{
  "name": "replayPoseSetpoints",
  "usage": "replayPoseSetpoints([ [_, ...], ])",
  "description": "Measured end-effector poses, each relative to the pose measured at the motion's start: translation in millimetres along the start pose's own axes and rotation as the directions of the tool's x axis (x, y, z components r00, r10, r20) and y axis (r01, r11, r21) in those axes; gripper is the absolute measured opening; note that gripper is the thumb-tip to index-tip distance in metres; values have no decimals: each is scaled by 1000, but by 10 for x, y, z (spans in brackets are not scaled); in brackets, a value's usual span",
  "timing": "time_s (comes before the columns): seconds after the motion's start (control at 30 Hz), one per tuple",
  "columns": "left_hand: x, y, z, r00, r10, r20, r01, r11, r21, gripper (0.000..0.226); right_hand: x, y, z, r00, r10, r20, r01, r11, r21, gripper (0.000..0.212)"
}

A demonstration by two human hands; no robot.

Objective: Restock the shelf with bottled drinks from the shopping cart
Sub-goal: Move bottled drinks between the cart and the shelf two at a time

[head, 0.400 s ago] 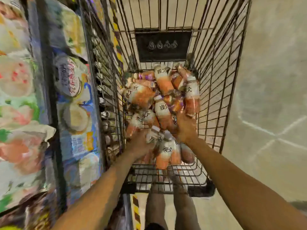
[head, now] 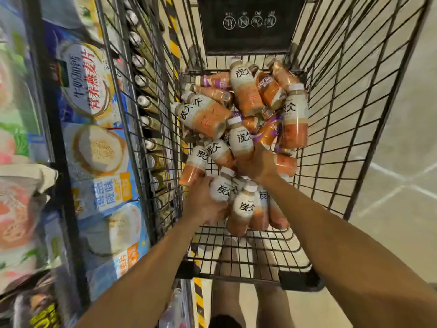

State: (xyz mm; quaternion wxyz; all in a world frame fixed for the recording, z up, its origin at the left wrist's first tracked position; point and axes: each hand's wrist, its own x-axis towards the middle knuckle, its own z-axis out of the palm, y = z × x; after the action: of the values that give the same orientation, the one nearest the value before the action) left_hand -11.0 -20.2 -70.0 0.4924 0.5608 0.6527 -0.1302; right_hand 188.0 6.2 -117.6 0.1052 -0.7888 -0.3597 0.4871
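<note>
Currently left hand wraps a bottle at near end of cart; right hand: fingers hidden, can't tell. Bottles look rigid, slick, fairly heavy: grab mid-label.

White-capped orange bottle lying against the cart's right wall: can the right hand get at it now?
Probably yes. The white-capped orange plastic bottle lies on top of the pile, uncovered, and the right hand is just short of it inside the open-topped black wire cart. Its grip is hidden.
</note>
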Motion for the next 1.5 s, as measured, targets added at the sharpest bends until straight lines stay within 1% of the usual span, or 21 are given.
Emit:
replayPoseSetpoints([
  [0.07,-85,67,-74,999,-39,8,40,995,-86,66,-58,-25,-63,997,30,70,-34,998,49,73],
  [0.13,-161,110,-158,999,-49,18,52,980,-190,67,-228,-113,-185,992,48,120,-68,984,167,73],
  [0.23,-366,218,-339,996,-70,55,84,944,-319,79,-605,-131,-437,984,93,151,-134,949,286,51],
  [0.3,-537,317,-499,994,-73,77,98,908,-407,83,-936,-195,-656,986,90,144,-138,917,375,48],
  [0.4,-878,546,-761,995,-23,94,69,847,-527,62,-1420,-373,-977,995,31,98,-72,892,447,54],
  [0.5,-1265,741,-1016,996,43,78,12,800,-600,53,-1884,-548,-1229,991,-5,130,-59,874,483,70],
  [0.53,-1410,820,-1111,995,73,75,-10,777,-630,51,-2032,-622,-1303,990,-41,136,-35,860,510,72],
  [0.63,-1821,953,-1351,982,167,91,-52,698,-715,47,-2430,-843,-1515,987,-100,127,9,819,573,84],
  [0.67,-1961,982,-1411,974,214,80,-88,674,-734,46,-2548,-913,-1581,985,-124,119,30,808,589,88],
  [0.73,-2222,1044,-1537,951,306,44,-169,636,-753,53,-2789,-1077,-1724,983,-158,98,60,769,637,94],
  [0.8,-2510,1099,-1664,940,342,10,-206,588,-782,62,-3058,-1250,-1861,972,-224,67,123,731,671,86],
  [0.87,-2817,1132,-1767,928,370,-32,-243,539,-807,69,-3310,-1374,-1992,947,-304,98,148,690,709,74],
  [0.9,-2971,1129,-1805,925,376,-58,-262,518,-814,72,-3417,-1413,-2055,935,-330,134,134,675,726,71],
  [1.0,-3434,1095,-1830,909,393,-137,-323,459,-828,74,-3656,-1475,-2221,880,-417,226,138,680,720,69],
  [1.07,-3766,1054,-1780,895,384,-226,-383,403,-831,71,-3826,-1510,-2300,833,-483,271,165,685,710,69],
  [1.2,-4465,925,-1542,864,300,-405,-482,255,-839,69,-4226,-1513,-2377,737,-587,336,219,677,702,69],
  [1.3,-4997,809,-1285,837,244,-491,-536,179,-825,53,-4594,-1475,-2370,654,-644,397,251,679,690,68],
  [1.33,-5150,738,-1198,832,220,-510,-545,148,-825,54,-4716,-1456,-2342,634,-653,415,254,682,686,71],
  [1.37,-5290,647,-1114,825,198,-530,-557,120,-822,61,-4845,-1437,-2310,615,-655,440,245,689,682,75],
  [1.43,-5574,473,-965,806,155,-571,-587,89,-805,88,-5093,-1429,-2210,560,-664,495,231,699,677,81],
  [1.5,-5882,296,-814,787,116,-606,-614,53,-787,109,-5323,-1430,-2056,507,-673,539,232,709,666,79],
])
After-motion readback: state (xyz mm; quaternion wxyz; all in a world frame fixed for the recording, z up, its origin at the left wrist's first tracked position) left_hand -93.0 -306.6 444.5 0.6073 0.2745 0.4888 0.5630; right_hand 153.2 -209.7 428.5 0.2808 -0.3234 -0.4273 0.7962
